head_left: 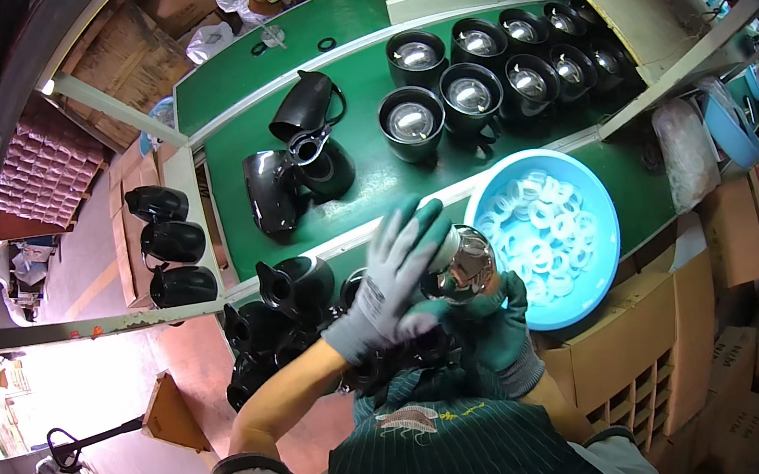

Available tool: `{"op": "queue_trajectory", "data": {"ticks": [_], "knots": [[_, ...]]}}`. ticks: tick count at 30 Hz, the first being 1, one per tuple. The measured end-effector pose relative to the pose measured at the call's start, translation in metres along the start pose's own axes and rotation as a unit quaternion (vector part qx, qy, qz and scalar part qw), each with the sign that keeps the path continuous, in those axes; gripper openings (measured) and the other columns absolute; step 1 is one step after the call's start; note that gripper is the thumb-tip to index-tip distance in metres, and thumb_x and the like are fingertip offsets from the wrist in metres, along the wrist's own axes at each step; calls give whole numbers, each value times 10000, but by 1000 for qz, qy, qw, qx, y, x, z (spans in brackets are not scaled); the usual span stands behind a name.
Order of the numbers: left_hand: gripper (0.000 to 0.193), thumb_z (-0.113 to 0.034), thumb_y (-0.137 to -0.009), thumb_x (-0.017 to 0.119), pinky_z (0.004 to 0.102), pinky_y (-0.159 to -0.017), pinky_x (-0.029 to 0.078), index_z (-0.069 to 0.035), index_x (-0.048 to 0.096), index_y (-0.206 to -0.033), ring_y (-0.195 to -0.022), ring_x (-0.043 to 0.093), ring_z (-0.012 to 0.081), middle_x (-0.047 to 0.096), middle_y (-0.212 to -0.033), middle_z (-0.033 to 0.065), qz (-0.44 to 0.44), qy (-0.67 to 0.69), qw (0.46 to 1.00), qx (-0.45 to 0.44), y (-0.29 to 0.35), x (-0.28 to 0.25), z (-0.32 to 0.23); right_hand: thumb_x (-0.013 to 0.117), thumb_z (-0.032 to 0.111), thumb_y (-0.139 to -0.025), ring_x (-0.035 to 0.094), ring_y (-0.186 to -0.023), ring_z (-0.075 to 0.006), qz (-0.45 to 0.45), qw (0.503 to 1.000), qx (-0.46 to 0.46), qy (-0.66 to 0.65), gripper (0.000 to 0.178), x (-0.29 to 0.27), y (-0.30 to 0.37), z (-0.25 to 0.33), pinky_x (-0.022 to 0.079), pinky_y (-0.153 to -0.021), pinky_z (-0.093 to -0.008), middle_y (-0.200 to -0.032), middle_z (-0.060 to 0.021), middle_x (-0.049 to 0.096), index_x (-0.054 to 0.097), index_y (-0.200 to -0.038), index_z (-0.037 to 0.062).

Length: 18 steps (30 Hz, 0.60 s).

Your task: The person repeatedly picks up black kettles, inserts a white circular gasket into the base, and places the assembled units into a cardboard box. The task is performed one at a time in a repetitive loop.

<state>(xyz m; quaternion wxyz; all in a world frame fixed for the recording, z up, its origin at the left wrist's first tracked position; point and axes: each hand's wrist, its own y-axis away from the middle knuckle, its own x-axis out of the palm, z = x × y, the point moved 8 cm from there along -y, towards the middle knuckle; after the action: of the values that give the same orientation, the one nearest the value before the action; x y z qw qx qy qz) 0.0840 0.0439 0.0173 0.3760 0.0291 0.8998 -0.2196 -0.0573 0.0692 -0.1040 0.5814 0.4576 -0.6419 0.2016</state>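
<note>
My right hand, in a green and grey glove, is wrapped round a shiny silver flask liner in front of my chest. A white ring sits at the liner's neck, which tilts up and to the left. My left hand, also gloved, is beside that neck with its fingers stretched out and palm turned toward the ring; whether it touches cannot be made out. Close on the right, a light blue basin holds many loose white rings.
Black jug bodies stand and lie on the green bench. Rows of black jugs with silver liners fill its far right. More black jugs crowd below my left hand. A divided cardboard box stands at the near right.
</note>
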Motion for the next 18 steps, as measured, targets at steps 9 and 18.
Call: {"op": "queue_trajectory", "data": {"ticks": [9,18], "knots": [[1160,-526,-634,870,490,-1168,322,-45,328,-1540,-1388,398,422,419,-1489,254,-35,-360,856,-369,24,-58,319,616,605,-924,524,-1328,-383,-17,980,-118,160,820,-26,-2,65,490,-1071,-577,-1544,-146,422,303,-1570,210],[835,-171,-775,835,399,-1059,480,29,438,-1482,-1240,587,269,581,-1371,206,-287,76,918,-263,38,-169,129,632,570,-932,647,-1114,-274,-50,973,-118,191,812,-28,-9,56,431,-1118,-568,-1147,-58,684,332,-1549,136]]}}
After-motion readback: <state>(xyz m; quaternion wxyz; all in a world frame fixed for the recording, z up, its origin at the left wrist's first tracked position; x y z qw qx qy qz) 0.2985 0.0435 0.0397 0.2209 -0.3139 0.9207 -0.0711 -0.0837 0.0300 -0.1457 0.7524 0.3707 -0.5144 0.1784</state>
